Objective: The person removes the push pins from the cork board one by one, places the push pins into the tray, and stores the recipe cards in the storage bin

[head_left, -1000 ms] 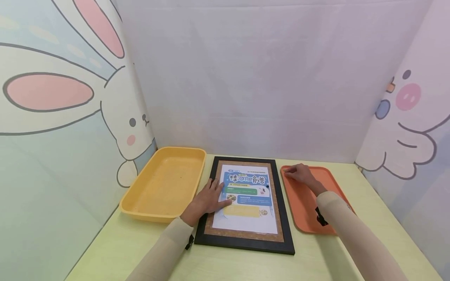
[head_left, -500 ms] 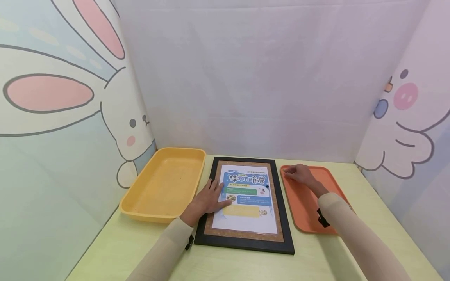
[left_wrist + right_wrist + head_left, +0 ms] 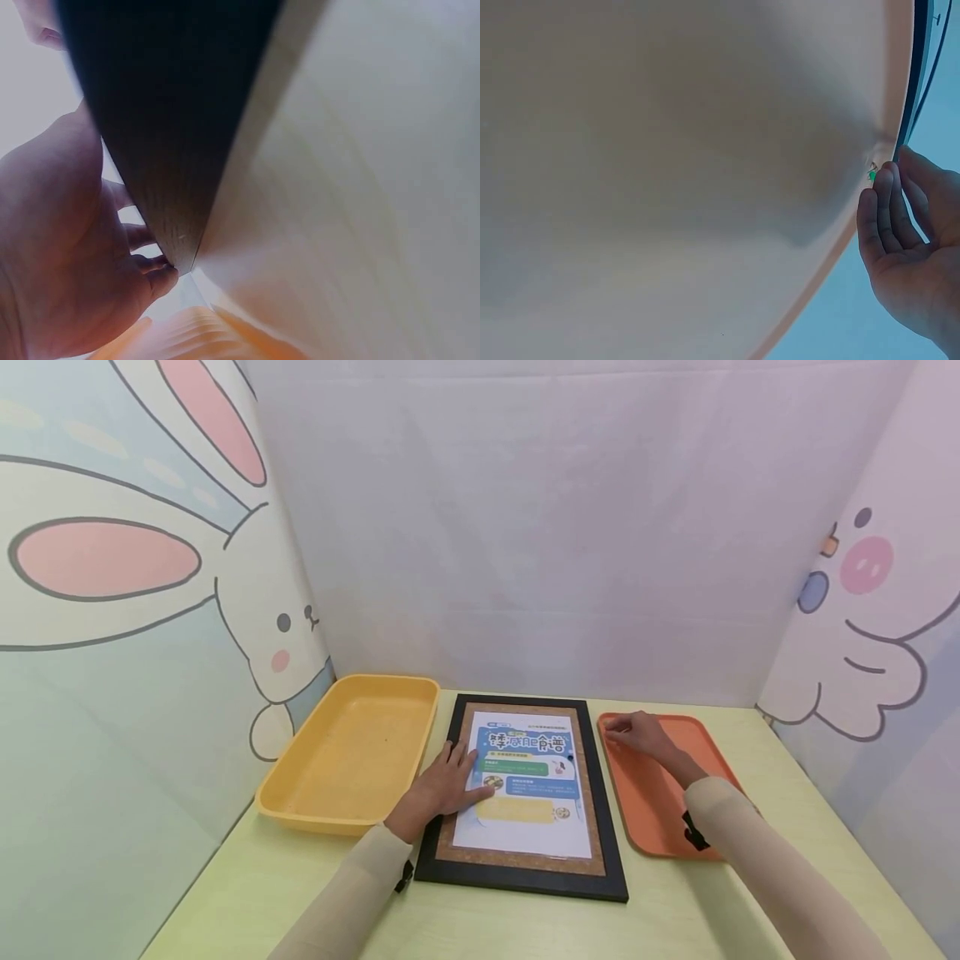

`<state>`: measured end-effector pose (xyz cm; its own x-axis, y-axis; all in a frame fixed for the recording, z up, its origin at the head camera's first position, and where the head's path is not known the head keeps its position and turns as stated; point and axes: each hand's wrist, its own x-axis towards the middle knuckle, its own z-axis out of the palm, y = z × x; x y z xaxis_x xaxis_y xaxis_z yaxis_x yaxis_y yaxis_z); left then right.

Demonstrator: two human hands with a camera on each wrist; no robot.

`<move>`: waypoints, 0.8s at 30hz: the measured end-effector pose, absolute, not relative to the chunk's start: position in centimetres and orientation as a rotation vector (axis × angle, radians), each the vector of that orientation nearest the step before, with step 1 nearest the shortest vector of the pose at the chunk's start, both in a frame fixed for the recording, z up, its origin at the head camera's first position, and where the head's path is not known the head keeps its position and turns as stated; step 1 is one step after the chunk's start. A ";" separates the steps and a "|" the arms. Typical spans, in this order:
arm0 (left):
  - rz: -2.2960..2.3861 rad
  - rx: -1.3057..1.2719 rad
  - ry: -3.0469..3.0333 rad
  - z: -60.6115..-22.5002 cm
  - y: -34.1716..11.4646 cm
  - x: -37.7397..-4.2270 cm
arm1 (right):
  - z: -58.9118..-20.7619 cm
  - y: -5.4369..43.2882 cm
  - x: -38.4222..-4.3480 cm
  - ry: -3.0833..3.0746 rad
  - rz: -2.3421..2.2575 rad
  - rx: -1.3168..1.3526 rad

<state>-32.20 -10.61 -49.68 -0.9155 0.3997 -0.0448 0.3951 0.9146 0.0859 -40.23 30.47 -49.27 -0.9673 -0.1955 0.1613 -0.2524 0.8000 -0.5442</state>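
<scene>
My left hand (image 3: 446, 782) rests with fingers spread on the left side of a black-framed cork board (image 3: 525, 865), across a printed poster (image 3: 517, 835). In the left wrist view the board's dark edge (image 3: 180, 150) stands beside the left palm (image 3: 60, 247). At the far left corner of an orange tray (image 3: 652, 810), my right hand (image 3: 641, 735) reaches down with bent fingers. A tiny green object (image 3: 871, 175) shows right by the right hand's fingertips (image 3: 886, 174) in the right wrist view. Whether the fingers pinch it I cannot tell.
A yellow plastic bin (image 3: 352, 760) stands left of the board. A small dark pin (image 3: 571, 757) sits at the poster's right edge. White fabric (image 3: 540, 543) closes off the back, and cartoon-printed panels (image 3: 97, 735) stand at both sides.
The right forearm has shifted slightly right, while its fingers stay at the tray's far left corner. The left hand and the board keep their places.
</scene>
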 end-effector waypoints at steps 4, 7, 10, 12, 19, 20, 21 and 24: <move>0.125 0.616 3.008 -49.8 -10.6 -32.3 | -49.1 30.1 -40.0 -2.874 0.906 0.379; 0.121 0.619 3.007 -49.9 -10.6 -32.4 | -49.0 29.7 -39.8 -2.872 0.909 0.387; 0.114 0.619 3.009 -49.8 -10.7 -32.4 | -49.0 29.2 -39.7 -2.875 0.910 0.404; 0.107 0.619 3.010 -49.8 -10.7 -32.4 | -49.0 29.0 -39.6 -2.873 0.917 0.430; 0.089 0.624 3.013 -49.7 -10.6 -32.5 | -49.0 28.2 -39.1 -2.859 0.914 0.487; 0.083 0.623 3.010 -49.7 -10.6 -32.5 | -48.9 28.0 -39.0 -2.854 0.909 0.499; 0.077 0.621 3.008 -49.7 -10.6 -32.5 | -48.9 27.9 -38.9 -2.847 0.905 0.519; 0.074 0.619 3.007 -49.7 -10.6 -32.5 | -48.9 27.6 -38.9 -2.826 0.893 0.556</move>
<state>-32.47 -10.59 -49.71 -0.9162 0.3962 -0.0599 0.3928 0.9176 0.0612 -38.85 27.60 -48.93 -0.9244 -0.3068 0.2267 -0.3814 0.7577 -0.5296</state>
